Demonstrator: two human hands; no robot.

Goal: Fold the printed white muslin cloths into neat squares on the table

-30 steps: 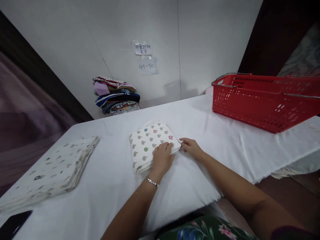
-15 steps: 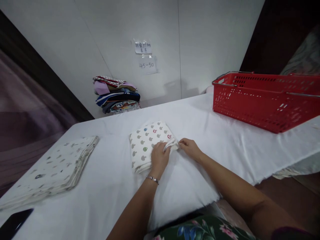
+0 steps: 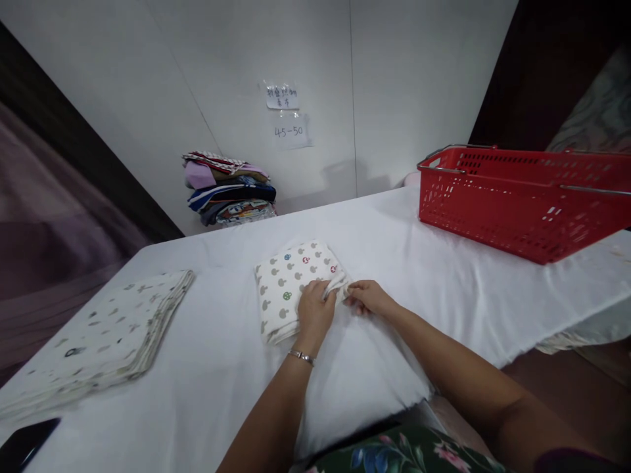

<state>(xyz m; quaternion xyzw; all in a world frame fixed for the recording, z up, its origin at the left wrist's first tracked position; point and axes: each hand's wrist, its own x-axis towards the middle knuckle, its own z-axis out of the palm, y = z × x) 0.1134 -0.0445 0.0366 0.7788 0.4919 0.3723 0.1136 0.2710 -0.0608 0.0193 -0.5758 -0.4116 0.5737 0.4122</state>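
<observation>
A folded white cloth (image 3: 290, 272) printed with grey, red, green and blue mushroom-like shapes lies on the white-covered table (image 3: 221, 328) in front of me. My left hand (image 3: 315, 305), a silver band at its wrist, rests on the cloth's near right part, with a layer of the edge gripped between thumb and fingers. Beside it, my right hand (image 3: 367, 297) pinches the cloth's right corner. The fingertips of both hands partly cover the gathered edge.
At the left lies a stack of folded patterned white cloths (image 3: 108, 328), with a dark phone (image 3: 27, 443) near it. Colourful folded fabrics (image 3: 229, 190) are piled at the back by the wall. A red plastic basket (image 3: 507, 203) stands back right. Paper notes (image 3: 290, 131) hang on the wall.
My right hand has shifted slightly left and down, closer to my left hand at the cloth's corner. My left hand stays about where it was.
</observation>
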